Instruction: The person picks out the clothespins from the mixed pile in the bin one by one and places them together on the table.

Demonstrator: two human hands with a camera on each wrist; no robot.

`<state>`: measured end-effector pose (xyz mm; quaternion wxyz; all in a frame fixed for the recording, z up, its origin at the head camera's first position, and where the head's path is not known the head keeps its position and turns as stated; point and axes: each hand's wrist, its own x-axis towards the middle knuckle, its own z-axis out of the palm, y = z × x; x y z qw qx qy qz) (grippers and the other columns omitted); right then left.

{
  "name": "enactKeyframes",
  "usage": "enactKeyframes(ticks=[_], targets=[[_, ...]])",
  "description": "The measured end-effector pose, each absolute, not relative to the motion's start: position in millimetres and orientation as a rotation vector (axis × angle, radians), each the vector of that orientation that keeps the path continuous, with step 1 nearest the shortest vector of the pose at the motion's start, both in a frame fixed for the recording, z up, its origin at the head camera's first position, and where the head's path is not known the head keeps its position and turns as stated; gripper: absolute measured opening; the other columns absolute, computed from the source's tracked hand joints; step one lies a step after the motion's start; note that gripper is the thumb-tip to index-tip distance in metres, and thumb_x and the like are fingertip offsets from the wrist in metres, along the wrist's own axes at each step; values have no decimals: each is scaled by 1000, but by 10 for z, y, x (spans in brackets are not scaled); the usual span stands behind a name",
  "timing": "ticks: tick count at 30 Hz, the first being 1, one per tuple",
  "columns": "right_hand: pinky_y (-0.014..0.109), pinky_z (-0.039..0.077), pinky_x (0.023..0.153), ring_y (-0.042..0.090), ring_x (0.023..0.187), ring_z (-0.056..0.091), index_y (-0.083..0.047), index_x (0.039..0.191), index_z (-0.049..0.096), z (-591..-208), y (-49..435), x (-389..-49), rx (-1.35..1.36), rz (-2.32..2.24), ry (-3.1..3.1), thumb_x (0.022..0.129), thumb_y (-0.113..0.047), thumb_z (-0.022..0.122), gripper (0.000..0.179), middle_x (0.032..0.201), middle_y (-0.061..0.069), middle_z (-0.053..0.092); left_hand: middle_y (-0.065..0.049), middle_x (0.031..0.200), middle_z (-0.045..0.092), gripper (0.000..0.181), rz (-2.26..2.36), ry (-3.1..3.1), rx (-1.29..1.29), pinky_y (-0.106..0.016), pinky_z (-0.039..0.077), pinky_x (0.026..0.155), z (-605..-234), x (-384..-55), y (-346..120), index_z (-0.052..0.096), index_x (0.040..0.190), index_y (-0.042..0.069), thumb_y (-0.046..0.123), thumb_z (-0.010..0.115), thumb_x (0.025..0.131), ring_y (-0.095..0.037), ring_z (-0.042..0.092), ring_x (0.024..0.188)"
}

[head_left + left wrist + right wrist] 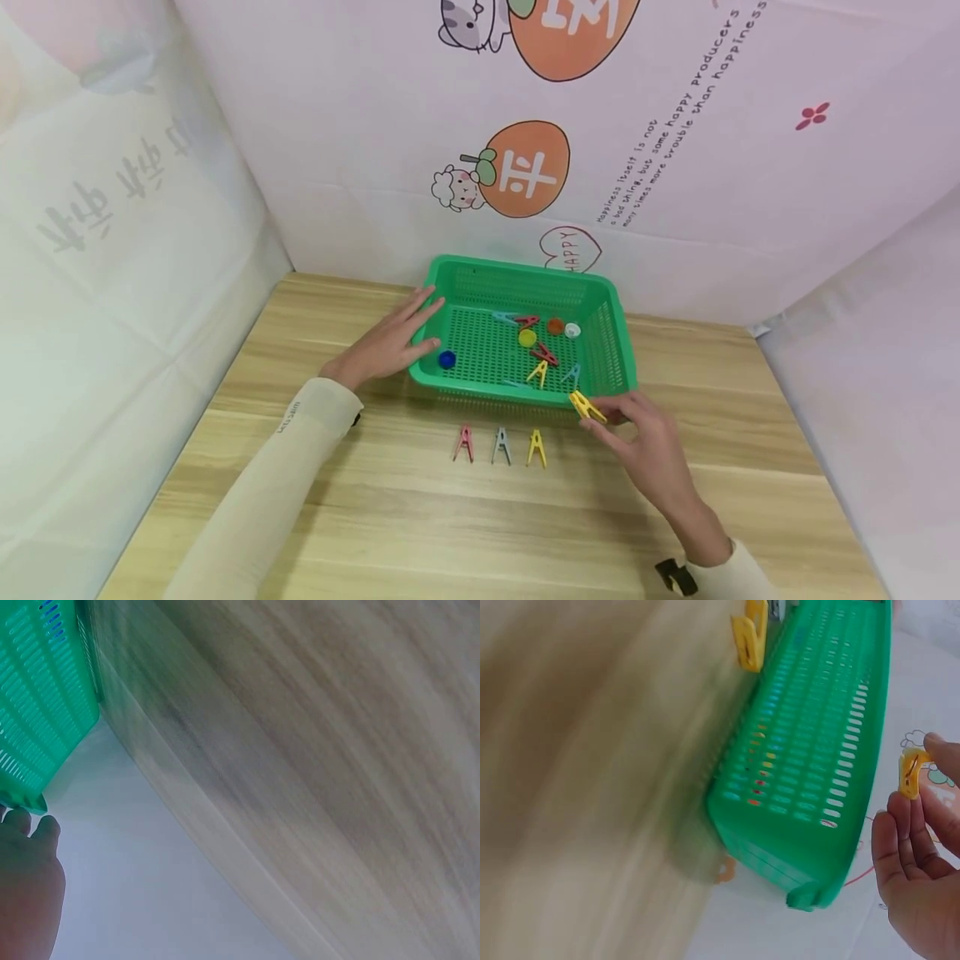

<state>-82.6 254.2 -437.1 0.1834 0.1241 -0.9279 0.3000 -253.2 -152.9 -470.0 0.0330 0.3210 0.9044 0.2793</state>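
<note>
My right hand (637, 437) pinches a yellow clothespin (587, 407) between thumb and fingers, beside the front right rim of a green plastic basket (495, 389). In the right wrist view the same yellow clothespin (910, 772) shows at the fingertips. My left hand (390, 340) rests with spread, straight fingers on the basket's left rim. On the table in front of the basket, a pink clothespin (465, 442), a grey-blue clothespin (502, 446) and a yellow clothespin (536, 448) lie in a row.
Inside the basket are red clothespins (545, 354), a yellow clothespin (538, 373), blue clothespins (572, 373), and a blue cap (447, 359), yellow cap (527, 337), orange cap (556, 326) and white cap (572, 330). A printed cloth (360, 208) hangs behind the wooden table (420, 533).
</note>
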Motion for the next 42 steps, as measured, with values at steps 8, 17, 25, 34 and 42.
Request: enactKeyframes(ticks=[8, 17, 25, 34, 42], targets=[[8, 53, 81, 7, 86, 68, -10, 108, 84, -4533, 2553, -597, 172, 941, -2548, 82, -7, 95, 28, 97, 0, 76, -10, 186, -1, 78, 855, 2781, 1007, -67, 17, 135, -4649, -2529, -1523, 16, 177, 16, 45, 52, 115, -37, -2, 172], [12, 57, 75, 7, 82, 70, -8, 106, 85, -4672, 2506, -462, -27, 994, -2577, 85, -11, 95, 24, 95, 3, 76, -12, 186, 0, 79, 861, 2774, 1001, -67, 17, 135, -4661, -2539, -1528, 15, 177, 17, 46, 53, 114, -36, -3, 172], [13, 57, 72, -1, 80, 65, -7, 107, 85, -4801, 2481, -486, -139, 1047, -2663, 87, -14, 94, 23, 95, 6, 76, -11, 186, 0, 77, 865, 2775, 984, -66, 17, 135, -4668, -2527, -1529, 15, 177, 16, 45, 51, 115, -37, -1, 172], [19, 57, 70, 10, 79, 67, -6, 109, 85, -4991, 2580, -591, -91, 936, -2773, 89, -19, 93, 26, 92, 5, 75, -11, 186, 0, 78, 867, 2771, 991, -67, 16, 135, -4664, -2528, -1523, 15, 177, 16, 45, 52, 115, -38, -2, 172], [20, 56, 67, 12, 79, 65, -3, 106, 84, -5101, 2599, -633, -36, 873, -2822, 88, -23, 94, 29, 90, 3, 72, -8, 186, -2, 78, 870, 2766, 981, -65, 15, 136, -4690, -2542, -1544, 14, 177, 18, 47, 51, 115, -33, -5, 172]])
